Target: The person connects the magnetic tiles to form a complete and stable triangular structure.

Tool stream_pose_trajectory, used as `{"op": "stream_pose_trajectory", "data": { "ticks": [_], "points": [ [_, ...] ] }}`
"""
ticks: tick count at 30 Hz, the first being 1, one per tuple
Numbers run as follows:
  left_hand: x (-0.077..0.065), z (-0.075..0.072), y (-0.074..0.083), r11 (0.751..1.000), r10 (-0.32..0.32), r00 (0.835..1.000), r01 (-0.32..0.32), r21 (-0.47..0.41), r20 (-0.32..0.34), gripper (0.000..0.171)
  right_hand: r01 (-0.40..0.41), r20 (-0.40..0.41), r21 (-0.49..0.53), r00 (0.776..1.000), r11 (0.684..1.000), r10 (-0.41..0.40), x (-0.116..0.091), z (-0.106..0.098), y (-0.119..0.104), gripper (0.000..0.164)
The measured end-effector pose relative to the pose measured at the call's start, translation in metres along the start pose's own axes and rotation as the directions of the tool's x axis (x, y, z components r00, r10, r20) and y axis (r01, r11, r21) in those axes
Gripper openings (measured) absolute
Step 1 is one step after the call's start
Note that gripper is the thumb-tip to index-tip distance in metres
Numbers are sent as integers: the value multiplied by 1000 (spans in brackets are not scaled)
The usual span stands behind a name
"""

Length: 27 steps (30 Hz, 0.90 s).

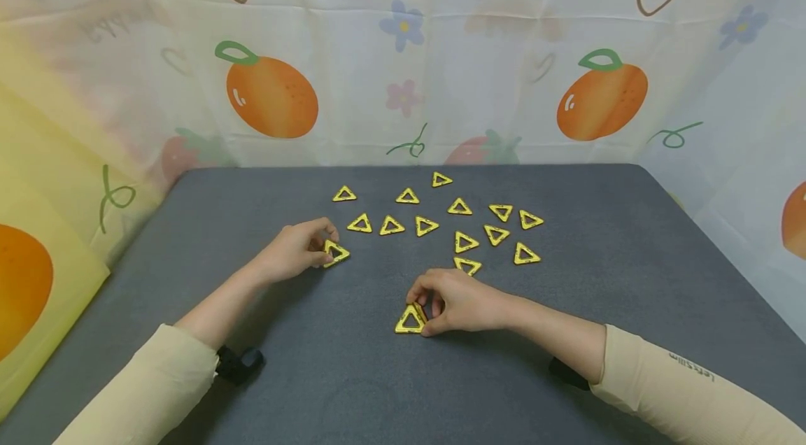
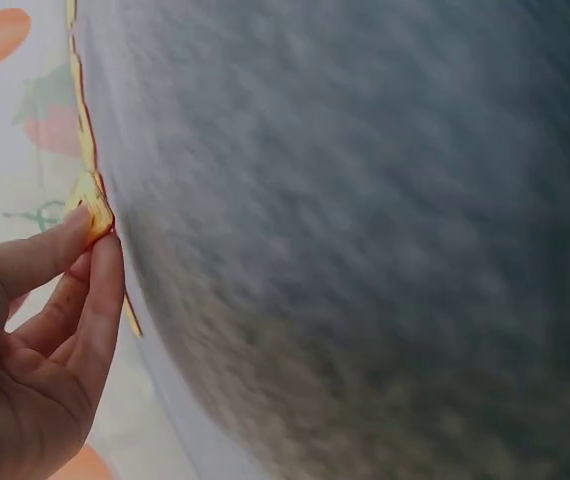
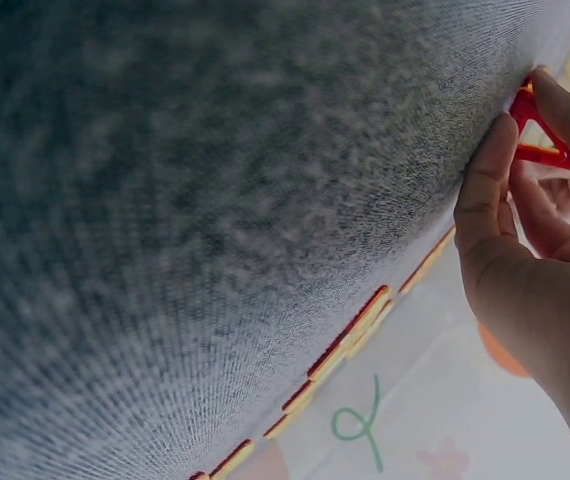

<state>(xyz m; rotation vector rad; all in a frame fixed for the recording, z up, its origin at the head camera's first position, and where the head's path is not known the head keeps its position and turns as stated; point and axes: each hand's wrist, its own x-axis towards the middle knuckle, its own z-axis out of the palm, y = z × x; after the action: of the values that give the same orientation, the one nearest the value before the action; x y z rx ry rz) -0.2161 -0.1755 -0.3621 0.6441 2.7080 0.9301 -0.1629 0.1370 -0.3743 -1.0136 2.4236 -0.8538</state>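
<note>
My left hand [image 1: 297,249] pinches a yellow triangle frame [image 1: 341,255] between thumb and fingers, close over the grey table left of centre. The left wrist view has the thumb on top of this triangle [image 2: 92,215] and fingers beneath. Nearer the front, my right hand [image 1: 462,301] pinches a second triangle frame [image 1: 420,310] that stands tilted up along the side of a yellow triangle [image 1: 408,329]. From the right wrist camera, a triangle with a red side [image 3: 550,155] shows between the right thumb and fingers. The right fingers partly cover the tilted piece.
Several more yellow triangle frames lie flat and scattered across the grey table [image 1: 340,375], mostly in its back half. One triangle [image 1: 467,263] lies just behind the right hand. A patterned cloth [image 1: 352,81] hangs behind the table, with yellow cloth [image 1: 50,333] at the left.
</note>
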Motion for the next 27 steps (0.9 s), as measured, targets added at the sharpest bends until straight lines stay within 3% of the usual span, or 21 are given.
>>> {"op": "stream_pose_trajectory", "data": {
  "ticks": [8,14,20,27],
  "points": [
    [3,6,25,996,60,998,-58,-68,31,20,5,-4,2,1000,1000,-5,0,-1,0,37],
    [5,19,43,994,54,994,-43,-105,99,18,0,-3,-2,1000,1000,0,1,-1,0,36],
    [3,32,53,978,70,983,-34,-205,170,16,-6,1,-2,1000,1000,6,1,0,0,36],
    [2,44,60,971,92,972,-39,-237,217,17,-3,-1,-8,1000,1000,3,1,0,0,36]
  ]
}}
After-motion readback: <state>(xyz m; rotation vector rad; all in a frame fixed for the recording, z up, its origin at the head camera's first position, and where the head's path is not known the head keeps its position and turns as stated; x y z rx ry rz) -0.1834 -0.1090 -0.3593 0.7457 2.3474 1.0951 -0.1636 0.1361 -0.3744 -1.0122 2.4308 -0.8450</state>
